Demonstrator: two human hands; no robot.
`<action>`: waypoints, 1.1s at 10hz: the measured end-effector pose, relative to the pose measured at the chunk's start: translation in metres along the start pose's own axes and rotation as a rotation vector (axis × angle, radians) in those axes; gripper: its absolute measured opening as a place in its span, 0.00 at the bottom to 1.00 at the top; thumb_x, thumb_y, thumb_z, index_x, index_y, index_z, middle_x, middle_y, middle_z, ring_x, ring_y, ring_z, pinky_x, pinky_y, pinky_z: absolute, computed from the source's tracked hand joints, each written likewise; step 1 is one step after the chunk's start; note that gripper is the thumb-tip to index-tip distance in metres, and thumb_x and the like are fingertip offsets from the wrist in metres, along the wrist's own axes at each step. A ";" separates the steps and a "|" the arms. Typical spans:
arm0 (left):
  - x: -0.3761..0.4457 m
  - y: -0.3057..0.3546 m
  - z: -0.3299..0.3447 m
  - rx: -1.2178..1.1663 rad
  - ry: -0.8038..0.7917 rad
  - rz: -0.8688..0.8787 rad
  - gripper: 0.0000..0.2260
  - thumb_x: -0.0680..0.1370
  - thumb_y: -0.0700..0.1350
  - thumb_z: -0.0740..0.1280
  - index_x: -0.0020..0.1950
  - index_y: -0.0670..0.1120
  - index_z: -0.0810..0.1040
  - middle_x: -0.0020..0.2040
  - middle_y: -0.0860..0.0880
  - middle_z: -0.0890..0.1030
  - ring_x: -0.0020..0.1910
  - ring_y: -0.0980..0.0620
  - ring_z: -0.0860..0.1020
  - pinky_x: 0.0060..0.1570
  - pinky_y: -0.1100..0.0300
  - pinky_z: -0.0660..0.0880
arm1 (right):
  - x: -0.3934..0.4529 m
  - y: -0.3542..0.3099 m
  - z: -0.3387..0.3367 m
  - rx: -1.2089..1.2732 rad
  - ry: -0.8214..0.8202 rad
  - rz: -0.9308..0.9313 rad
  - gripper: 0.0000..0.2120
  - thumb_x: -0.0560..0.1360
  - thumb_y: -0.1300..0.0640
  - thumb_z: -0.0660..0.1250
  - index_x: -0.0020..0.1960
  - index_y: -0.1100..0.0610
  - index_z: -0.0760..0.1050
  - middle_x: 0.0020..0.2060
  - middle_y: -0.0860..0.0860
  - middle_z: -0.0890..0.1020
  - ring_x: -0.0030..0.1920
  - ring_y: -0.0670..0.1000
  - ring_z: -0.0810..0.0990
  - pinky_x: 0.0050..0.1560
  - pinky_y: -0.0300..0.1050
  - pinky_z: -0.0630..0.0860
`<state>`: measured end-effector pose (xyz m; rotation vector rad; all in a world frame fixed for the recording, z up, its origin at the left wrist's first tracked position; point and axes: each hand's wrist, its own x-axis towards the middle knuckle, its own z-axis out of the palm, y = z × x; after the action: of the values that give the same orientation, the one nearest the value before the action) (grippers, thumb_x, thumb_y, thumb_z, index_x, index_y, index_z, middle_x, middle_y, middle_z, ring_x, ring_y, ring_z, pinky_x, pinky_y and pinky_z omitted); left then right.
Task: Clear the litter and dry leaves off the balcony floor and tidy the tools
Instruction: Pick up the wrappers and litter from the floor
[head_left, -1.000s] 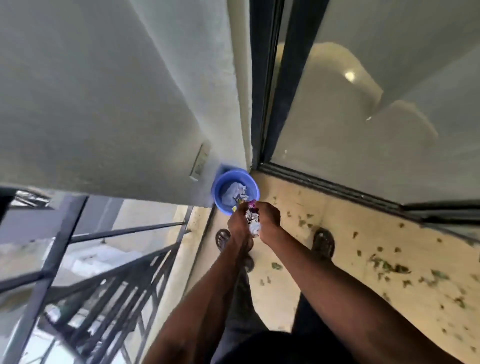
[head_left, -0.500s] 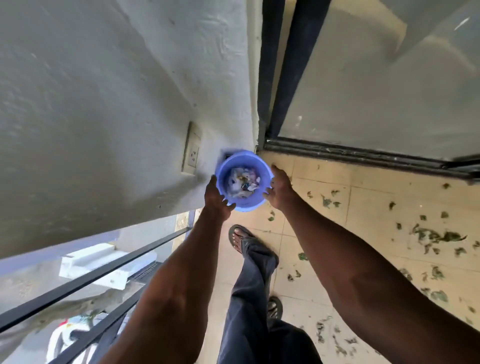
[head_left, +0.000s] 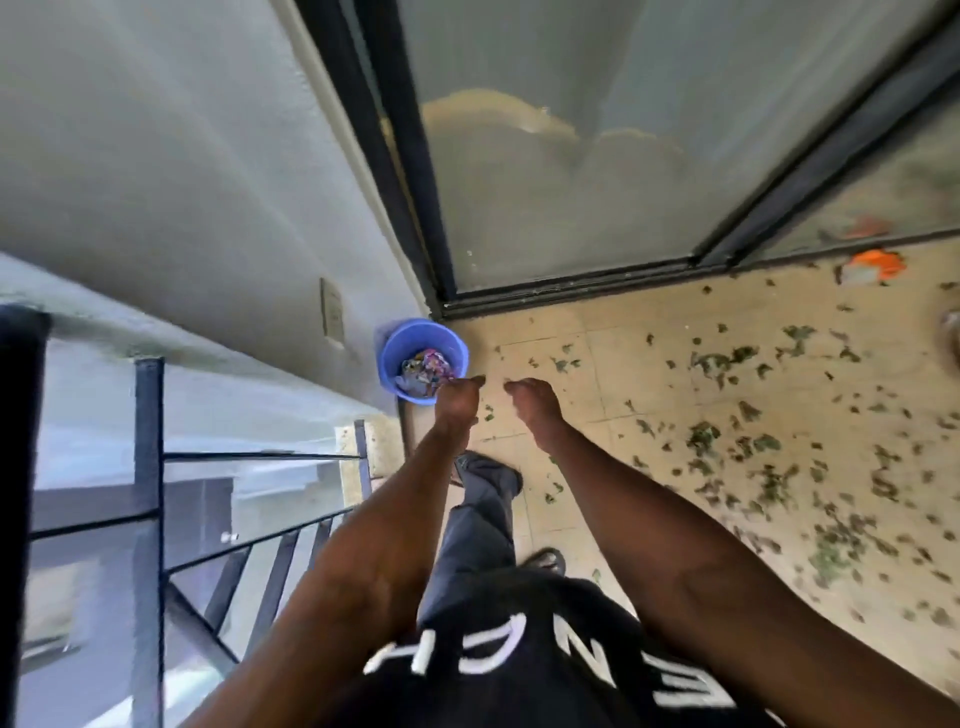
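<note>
- Head view: the blue bucket (head_left: 423, 361) stands on the balcony floor (head_left: 582, 374) in the corner where the wall meets the sliding door track, with crumpled wrappers (head_left: 428, 366) inside, so litter stays in one place.
- The left hand (head_left: 457, 402) hovers just beside the bucket's near rim, fingers loosely curled and holding nothing.
- The right hand (head_left: 535, 402) hangs close beside it, equally empty and relaxed.
- Dry leaves (head_left: 727, 441) lie scattered across the tiles toward the right edge; an orange scrap (head_left: 872, 265) sits by the door track, uncollected.

Bucket (head_left: 395, 358) hemmed by wall (head_left: 156, 182) and door frame (head_left: 415, 218); floorward side open.
</note>
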<state>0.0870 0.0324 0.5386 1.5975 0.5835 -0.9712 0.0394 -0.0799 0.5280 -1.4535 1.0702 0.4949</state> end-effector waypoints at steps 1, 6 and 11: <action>-0.036 -0.037 0.034 0.496 -0.033 0.095 0.18 0.82 0.47 0.62 0.64 0.35 0.76 0.52 0.43 0.78 0.57 0.42 0.77 0.60 0.53 0.74 | -0.054 0.048 -0.026 -0.413 0.158 -0.059 0.20 0.80 0.48 0.60 0.63 0.63 0.75 0.63 0.60 0.77 0.64 0.59 0.75 0.58 0.45 0.71; -0.143 -0.127 0.199 1.928 -0.553 0.657 0.24 0.77 0.52 0.64 0.71 0.45 0.69 0.70 0.43 0.72 0.68 0.41 0.71 0.64 0.52 0.72 | -0.197 0.239 -0.153 -0.136 0.565 0.204 0.19 0.81 0.49 0.59 0.65 0.62 0.72 0.63 0.60 0.77 0.62 0.61 0.76 0.58 0.49 0.74; -0.154 -0.131 0.338 2.005 -0.880 1.011 0.24 0.77 0.46 0.64 0.74 0.45 0.68 0.71 0.44 0.72 0.67 0.41 0.72 0.62 0.52 0.73 | -0.208 0.275 -0.226 0.204 1.004 0.350 0.13 0.77 0.61 0.59 0.60 0.62 0.73 0.56 0.61 0.80 0.53 0.62 0.79 0.50 0.53 0.79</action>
<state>-0.1949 -0.2388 0.5817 2.0930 -2.2766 -1.1643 -0.3523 -0.1894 0.5937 -1.3268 2.1160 -0.1641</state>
